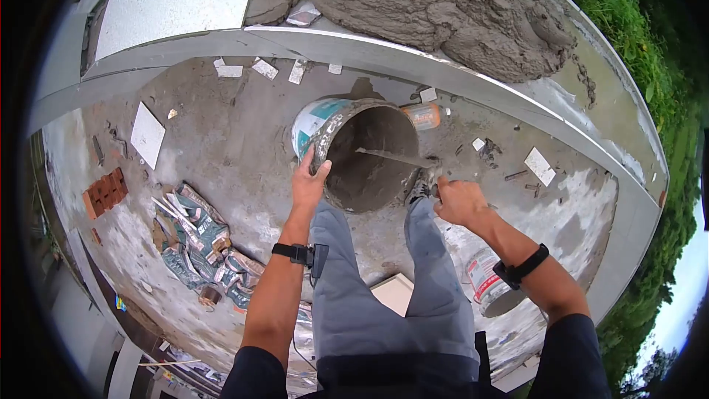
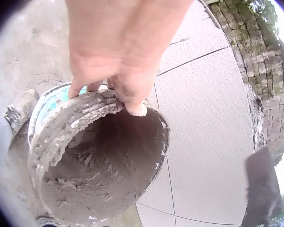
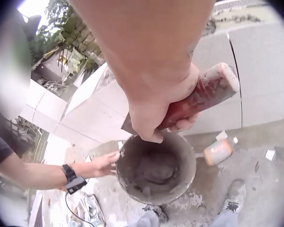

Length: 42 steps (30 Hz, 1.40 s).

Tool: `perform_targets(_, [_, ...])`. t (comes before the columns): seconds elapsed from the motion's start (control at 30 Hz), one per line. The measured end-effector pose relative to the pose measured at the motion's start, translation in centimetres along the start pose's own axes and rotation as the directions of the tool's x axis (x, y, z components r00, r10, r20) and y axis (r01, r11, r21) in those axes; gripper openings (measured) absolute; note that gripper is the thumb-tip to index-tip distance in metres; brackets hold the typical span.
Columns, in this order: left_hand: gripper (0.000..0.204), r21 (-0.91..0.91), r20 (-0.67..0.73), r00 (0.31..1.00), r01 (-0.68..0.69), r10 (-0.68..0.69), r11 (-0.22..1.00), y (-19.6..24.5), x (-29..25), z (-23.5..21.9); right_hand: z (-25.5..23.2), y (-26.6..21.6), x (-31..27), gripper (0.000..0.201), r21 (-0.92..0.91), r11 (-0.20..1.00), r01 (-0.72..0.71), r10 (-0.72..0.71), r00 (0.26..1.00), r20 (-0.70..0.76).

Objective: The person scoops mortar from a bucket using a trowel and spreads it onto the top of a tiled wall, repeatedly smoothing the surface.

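The left hand [image 1: 307,181] is gripping a bucket [image 1: 316,123] mid-frame in the head view; right of centre, the right hand [image 1: 463,201] is clasping a trowel [image 1: 391,155] whose blade is crossing the mouth. In the left wrist view, the thumb is hooking inside the bucket's rim, upper centre; in the right wrist view, fingers are wrapping the trowel's red handle [image 3: 206,92], upper right.

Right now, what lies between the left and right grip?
In the head view, the open bucket lies there, a tool blade reaching across its mouth from the right grip; a shoe shows beside the rim.
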<state>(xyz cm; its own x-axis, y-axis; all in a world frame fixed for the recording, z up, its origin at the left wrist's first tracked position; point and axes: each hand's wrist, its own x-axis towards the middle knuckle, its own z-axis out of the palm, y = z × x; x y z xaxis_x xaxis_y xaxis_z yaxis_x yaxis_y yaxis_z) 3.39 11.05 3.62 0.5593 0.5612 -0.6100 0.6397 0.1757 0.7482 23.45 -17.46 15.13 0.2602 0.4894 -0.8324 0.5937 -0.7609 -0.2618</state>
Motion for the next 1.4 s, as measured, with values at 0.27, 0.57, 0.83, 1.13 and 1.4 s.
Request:
perform_targets(0.27, [0.073,0.104,0.031,1.000,0.000,-0.003,0.995,-0.3,-1.8,2.1,6.3,-8.0,23.9,0.054,-0.138,0.985,0.104,-0.116,0.990,-0.079])
perform_targets(0.57, [0.078,0.226,0.136,0.983,-0.149,0.121,0.963,0.8,-2.5,3.4,15.6,-8.3,27.2,0.042,-0.346,0.930,0.126,-0.053,0.975,0.214])
perform_targets(0.83, [0.076,0.103,0.155,0.987,-0.059,0.043,0.993,2.3,-2.2,4.3,7.8,-3.2,21.2,0.040,-0.110,0.969,0.219,-0.231,0.967,-0.111])
perform_targets(1.13, [0.075,0.247,0.174,0.981,-0.128,0.086,0.961,2.7,-2.0,4.7,15.9,-3.6,27.2,0.046,-0.241,0.968,0.075,-0.060,0.996,0.069])
perform_targets(1.4, [0.076,0.201,0.124,0.985,-0.143,0.120,0.969,2.0,-3.0,5.2,8.7,-3.1,24.7,0.046,-0.198,0.958,0.206,-0.225,0.971,-0.078])
